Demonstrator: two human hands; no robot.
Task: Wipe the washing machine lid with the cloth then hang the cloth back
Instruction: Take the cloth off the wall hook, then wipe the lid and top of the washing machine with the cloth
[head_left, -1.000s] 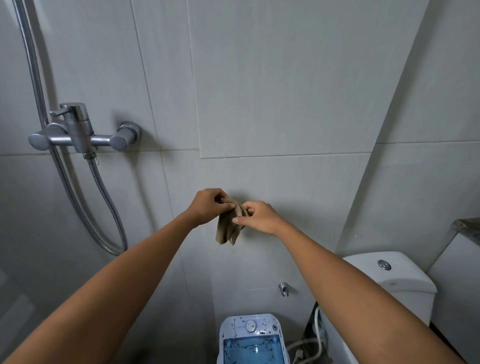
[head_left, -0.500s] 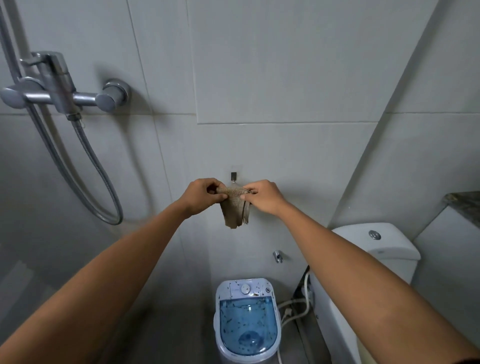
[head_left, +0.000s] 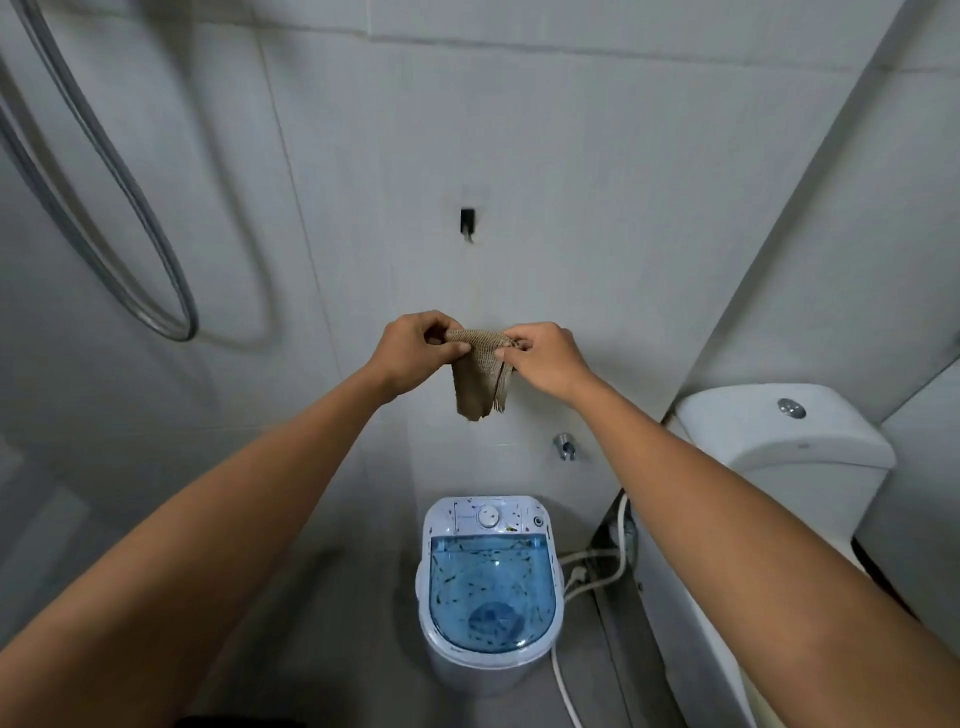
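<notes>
Grey-tiled bathroom, with left hand (head_left: 413, 352) and right hand (head_left: 543, 356) pinching the brown cloth (head_left: 480, 371) stretched between them, below the wall hook (head_left: 467, 223), high above the washing machine lid (head_left: 491, 592).

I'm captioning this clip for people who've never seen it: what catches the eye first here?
Two bare arms reach to mid-frame, where the left hand and right hand pinch a brown cloth between them, below a small dark wall hook. Beneath, on the floor, stands a small washing machine whose blue see-through lid is flecked with dark specks, with a white toilet to its right.
</notes>
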